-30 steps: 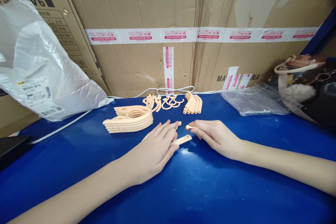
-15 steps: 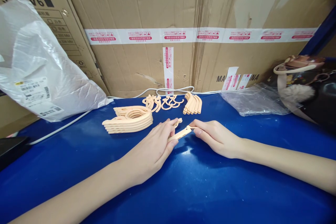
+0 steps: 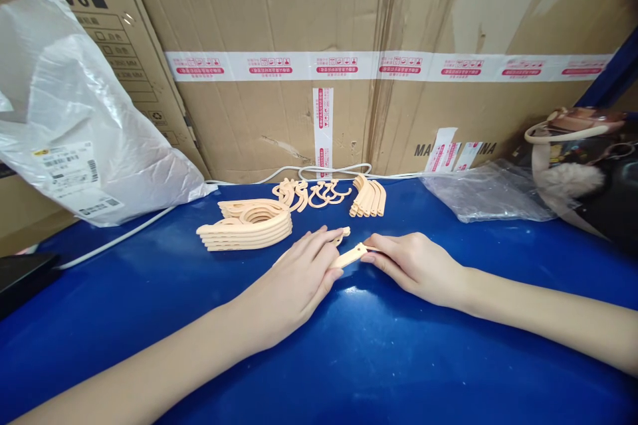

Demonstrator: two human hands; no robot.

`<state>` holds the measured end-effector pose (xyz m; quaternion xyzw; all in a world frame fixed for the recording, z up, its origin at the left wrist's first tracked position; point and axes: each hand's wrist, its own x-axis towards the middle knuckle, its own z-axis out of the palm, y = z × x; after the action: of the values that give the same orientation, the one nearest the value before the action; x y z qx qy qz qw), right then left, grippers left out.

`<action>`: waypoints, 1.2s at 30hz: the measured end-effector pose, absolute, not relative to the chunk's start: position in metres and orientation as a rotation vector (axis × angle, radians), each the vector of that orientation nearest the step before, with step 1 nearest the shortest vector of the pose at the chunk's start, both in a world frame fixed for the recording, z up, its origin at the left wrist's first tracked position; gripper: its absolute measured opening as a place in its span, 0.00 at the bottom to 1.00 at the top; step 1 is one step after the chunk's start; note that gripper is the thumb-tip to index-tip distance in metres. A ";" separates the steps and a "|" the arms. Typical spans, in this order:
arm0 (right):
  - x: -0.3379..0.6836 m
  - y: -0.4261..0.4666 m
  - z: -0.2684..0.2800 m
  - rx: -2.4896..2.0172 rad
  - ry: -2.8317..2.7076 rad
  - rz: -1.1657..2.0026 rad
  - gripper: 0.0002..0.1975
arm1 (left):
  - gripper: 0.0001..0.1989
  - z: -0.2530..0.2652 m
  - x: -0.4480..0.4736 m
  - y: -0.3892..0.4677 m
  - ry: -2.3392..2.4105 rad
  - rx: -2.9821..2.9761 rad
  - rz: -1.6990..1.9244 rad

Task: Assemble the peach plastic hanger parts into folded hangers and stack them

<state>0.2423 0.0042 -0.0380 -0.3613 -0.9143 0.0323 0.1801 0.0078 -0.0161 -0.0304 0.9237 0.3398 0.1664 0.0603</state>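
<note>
My left hand point(image 3: 309, 272) is closed around a cream plastic hanger part point(image 3: 351, 255), whose end with a small hole points right, and its palm covers the rest. Pinched in the fingertips of my right hand point(image 3: 419, 265) is a thin cream piece point(image 3: 370, 250) that meets this end; its shape is mostly hidden. Behind my left hand lies a stack of cream hanger bodies point(image 3: 244, 232). Farther back are several loose hanger hooks point(image 3: 323, 194), a small pile of curved pieces point(image 3: 294, 194), and a row of curved hanger arms point(image 3: 369, 198).
All this rests on a blue tabletop point(image 3: 399, 358). Large cardboard boxes point(image 3: 269, 126) wall off the back, with a white cable point(image 3: 279, 172) along their foot. A white parcel bag point(image 3: 100, 119) leans at left; a clear plastic bag point(image 3: 483, 196) and dark handbag point(image 3: 608, 192) sit right.
Both hands keep their hold, with the hanger part and thin piece still meeting. The whole view has shifted slightly, and the left hand sits a little farther right.
</note>
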 end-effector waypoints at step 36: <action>0.242 0.004 -0.035 -1.109 -2.525 0.224 0.15 | 0.13 -0.029 0.009 -0.018 1.032 2.742 0.441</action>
<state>0.2419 0.0036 -0.0351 -0.3939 -0.8966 0.0796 0.1862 0.0088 -0.0185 -0.0294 0.9218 0.3469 0.1484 0.0893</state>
